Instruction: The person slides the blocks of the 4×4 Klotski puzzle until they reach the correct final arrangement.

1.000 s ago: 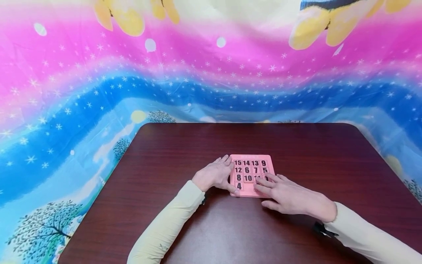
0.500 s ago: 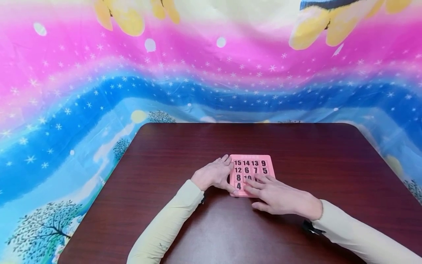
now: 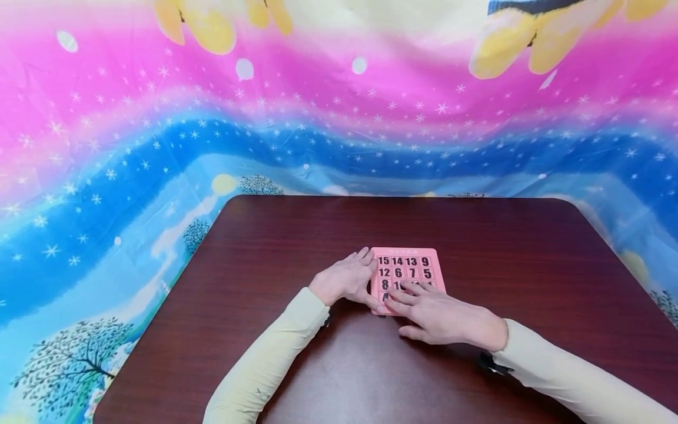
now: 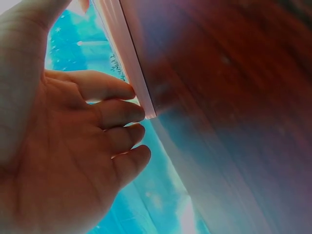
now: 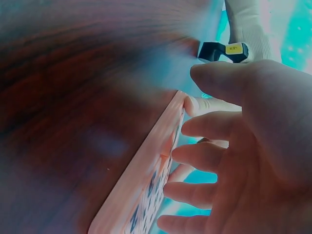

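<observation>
A pink sliding number puzzle (image 3: 412, 273) lies on the table, its black-numbered tiles showing 15, 14, 13, 9 along the far row. My left hand (image 3: 346, 279) holds its left side, thumb at the near corner and fingers along the edge. In the left wrist view, bent fingertips (image 4: 139, 114) meet the puzzle's side wall (image 4: 130, 53). My right hand (image 3: 444, 315) reaches over the near rows with fingers spread and fairly straight, fingertips right at the tiles. It covers most of the bottom row. The right wrist view shows these fingers (image 5: 197, 156) above the puzzle's face (image 5: 146, 195).
The dark brown wooden table (image 3: 296, 227) has rounded far corners. Behind it hangs a pink and blue patterned cloth (image 3: 328, 141). A black device (image 3: 495, 363) is strapped under the right wrist.
My right hand has slid left across the near rows, so its fingertips now overlap the 4 and 10 tiles. The left hand stays at the puzzle's left edge.
</observation>
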### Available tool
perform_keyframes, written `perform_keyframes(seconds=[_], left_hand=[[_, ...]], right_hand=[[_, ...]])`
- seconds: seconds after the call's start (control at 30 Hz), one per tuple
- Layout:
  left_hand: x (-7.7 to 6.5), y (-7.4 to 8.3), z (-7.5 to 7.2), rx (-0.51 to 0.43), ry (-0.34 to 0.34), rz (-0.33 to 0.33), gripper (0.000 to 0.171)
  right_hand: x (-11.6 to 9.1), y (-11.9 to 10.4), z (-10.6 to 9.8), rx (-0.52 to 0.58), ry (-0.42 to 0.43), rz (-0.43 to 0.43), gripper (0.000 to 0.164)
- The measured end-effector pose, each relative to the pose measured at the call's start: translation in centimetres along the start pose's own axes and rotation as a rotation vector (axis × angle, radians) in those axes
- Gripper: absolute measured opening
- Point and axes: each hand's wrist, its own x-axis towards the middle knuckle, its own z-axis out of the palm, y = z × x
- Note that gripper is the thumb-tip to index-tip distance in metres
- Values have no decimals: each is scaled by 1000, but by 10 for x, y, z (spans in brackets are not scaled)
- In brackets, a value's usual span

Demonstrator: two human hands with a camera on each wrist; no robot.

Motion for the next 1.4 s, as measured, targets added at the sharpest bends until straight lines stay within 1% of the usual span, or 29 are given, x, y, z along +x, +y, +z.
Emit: perform_keyframes(seconds=[0.2,0.37,0.67,0.83,1.03,1.27,1.4], left_hand=[[1,0,-1,-2,-8,5,123],[0,0,-2,-5,-18,-1,122],[3,1,0,-19,-47,-20,118],[3,0,2,-14,-35,-10,119],[3,-1,2,-11,-20,0,120],[2,-1,1,-29,-35,-7,121],[2,0,1,-23,-43,-11,119]], right_hand=[[1,0,2,-3,-6,-2,55],[-1,2,2,-7,8,-5,53],[-10,8,2,0,11,13,51],[-16,11,1,5,4,34,50],[-22,15,1,12,3,39,50],[-23,18,3,16,10,35,50],[-21,18,1,16,20,17,48]])
